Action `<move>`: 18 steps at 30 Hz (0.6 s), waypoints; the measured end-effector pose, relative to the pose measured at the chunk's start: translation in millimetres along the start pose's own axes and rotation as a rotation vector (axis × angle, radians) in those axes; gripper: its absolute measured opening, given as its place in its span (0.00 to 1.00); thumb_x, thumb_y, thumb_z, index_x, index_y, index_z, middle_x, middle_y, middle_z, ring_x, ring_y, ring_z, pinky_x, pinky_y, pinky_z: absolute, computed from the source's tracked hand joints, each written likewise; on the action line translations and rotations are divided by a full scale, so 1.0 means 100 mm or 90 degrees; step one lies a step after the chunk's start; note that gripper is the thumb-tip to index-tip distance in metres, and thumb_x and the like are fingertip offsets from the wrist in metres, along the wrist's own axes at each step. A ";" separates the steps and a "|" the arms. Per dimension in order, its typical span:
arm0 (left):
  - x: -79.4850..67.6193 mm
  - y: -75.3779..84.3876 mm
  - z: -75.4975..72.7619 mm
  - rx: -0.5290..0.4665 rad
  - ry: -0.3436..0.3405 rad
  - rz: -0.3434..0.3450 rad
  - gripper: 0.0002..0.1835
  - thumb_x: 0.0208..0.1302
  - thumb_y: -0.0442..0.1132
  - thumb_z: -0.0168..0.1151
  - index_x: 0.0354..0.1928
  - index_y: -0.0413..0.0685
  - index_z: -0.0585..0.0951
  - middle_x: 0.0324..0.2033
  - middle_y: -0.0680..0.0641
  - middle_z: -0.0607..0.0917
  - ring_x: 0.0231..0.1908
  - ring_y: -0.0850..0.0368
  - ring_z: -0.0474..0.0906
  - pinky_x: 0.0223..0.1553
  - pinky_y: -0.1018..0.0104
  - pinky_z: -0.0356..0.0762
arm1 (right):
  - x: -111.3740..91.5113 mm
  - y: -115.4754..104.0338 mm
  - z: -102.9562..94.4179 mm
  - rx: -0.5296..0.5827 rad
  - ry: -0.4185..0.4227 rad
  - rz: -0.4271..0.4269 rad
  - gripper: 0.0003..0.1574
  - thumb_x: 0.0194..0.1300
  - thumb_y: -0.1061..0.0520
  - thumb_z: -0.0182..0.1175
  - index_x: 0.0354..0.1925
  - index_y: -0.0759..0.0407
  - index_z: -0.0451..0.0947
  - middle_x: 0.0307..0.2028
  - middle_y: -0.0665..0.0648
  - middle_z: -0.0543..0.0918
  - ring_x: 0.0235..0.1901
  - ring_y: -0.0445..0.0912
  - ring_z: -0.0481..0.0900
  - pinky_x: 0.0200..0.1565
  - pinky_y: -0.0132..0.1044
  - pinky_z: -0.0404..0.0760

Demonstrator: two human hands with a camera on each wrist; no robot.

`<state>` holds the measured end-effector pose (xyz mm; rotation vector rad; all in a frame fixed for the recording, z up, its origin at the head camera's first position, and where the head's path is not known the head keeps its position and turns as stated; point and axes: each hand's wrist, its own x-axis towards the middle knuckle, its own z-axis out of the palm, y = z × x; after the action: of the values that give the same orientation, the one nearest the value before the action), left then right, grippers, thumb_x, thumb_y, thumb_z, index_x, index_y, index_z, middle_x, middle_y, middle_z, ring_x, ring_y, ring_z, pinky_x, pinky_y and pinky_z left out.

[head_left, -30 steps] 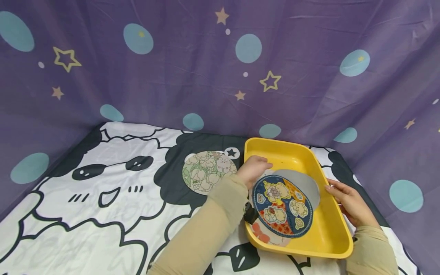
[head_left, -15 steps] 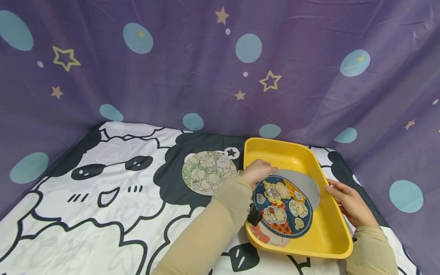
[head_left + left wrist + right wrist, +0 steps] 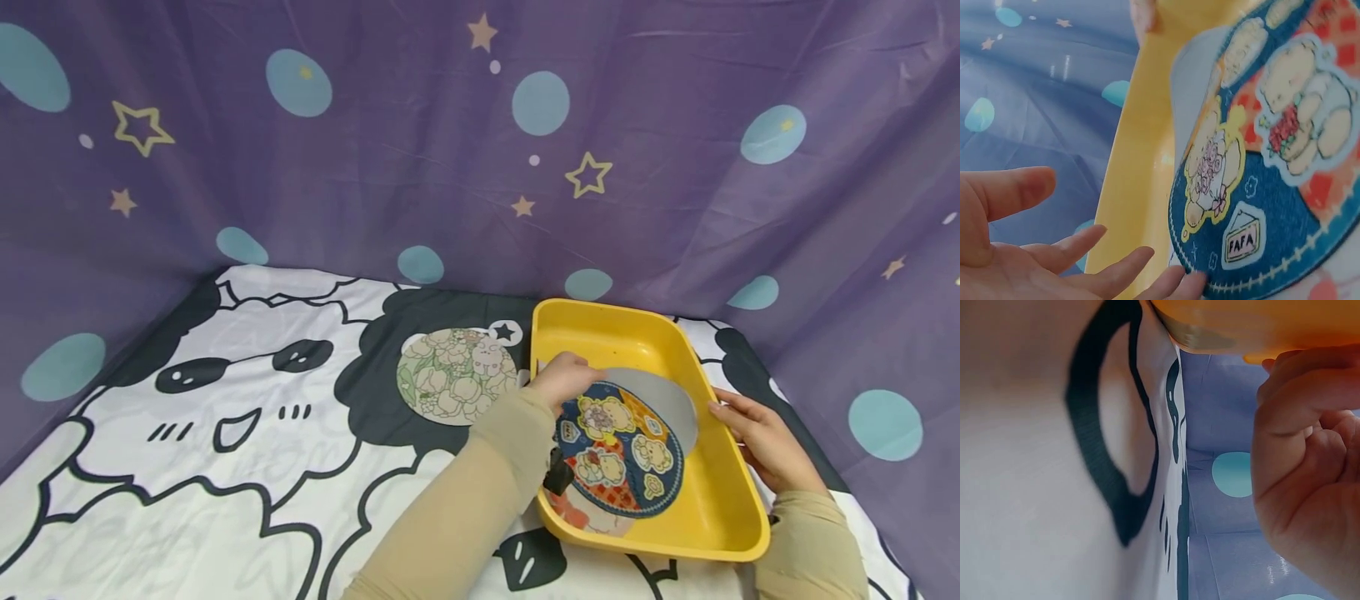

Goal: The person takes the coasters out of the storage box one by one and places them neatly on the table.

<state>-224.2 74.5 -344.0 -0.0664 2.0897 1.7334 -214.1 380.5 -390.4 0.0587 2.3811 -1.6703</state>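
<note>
A yellow plastic tray holds a few round flat mats. Uppermost is a dark blue round mat printed with bears. A grey round mat shows from under its far right side, and a pale mat with red shapes under its near left. My left hand reaches over the tray's left wall; in the left wrist view its fingers are extended, the fingertips at the blue mat's edge, thumb apart. My right hand holds the tray's right rim, its fingers bent in the right wrist view.
On the tablecloth, printed with black and white cartoon figures, a green floral round mat lies left of the tray. A purple curtain with stars and blue circles rises behind the table.
My left hand has shifted slightly right over the tray's left side, nearer the blue mat's upper edge. The right hand, tray and mats look unmoved.
</note>
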 end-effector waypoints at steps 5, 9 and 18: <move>0.00 -0.01 0.01 0.009 0.000 0.000 0.33 0.72 0.46 0.58 0.73 0.41 0.64 0.71 0.41 0.66 0.71 0.40 0.61 0.69 0.38 0.61 | 0.00 -0.01 0.00 0.006 0.003 0.001 0.30 0.74 0.45 0.55 0.69 0.53 0.67 0.37 0.36 0.82 0.35 0.37 0.82 0.40 0.30 0.85; 0.00 -0.02 0.02 0.003 0.002 0.005 0.32 0.72 0.45 0.57 0.73 0.39 0.64 0.71 0.40 0.67 0.71 0.40 0.61 0.70 0.40 0.61 | 0.00 -0.02 0.00 0.004 0.003 0.000 0.30 0.74 0.45 0.55 0.68 0.52 0.67 0.37 0.36 0.82 0.35 0.37 0.82 0.40 0.30 0.85; 0.05 -0.04 0.02 0.013 0.027 0.010 0.27 0.70 0.43 0.60 0.65 0.35 0.72 0.62 0.40 0.76 0.62 0.44 0.72 0.65 0.47 0.70 | -0.01 0.01 0.00 0.032 -0.003 -0.011 0.15 0.74 0.47 0.55 0.57 0.36 0.73 0.37 0.38 0.83 0.33 0.37 0.83 0.38 0.30 0.85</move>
<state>-227.2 77.0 -349.3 -0.0825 2.1443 1.7329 -213.2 381.3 -390.8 0.0436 2.3434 -1.7356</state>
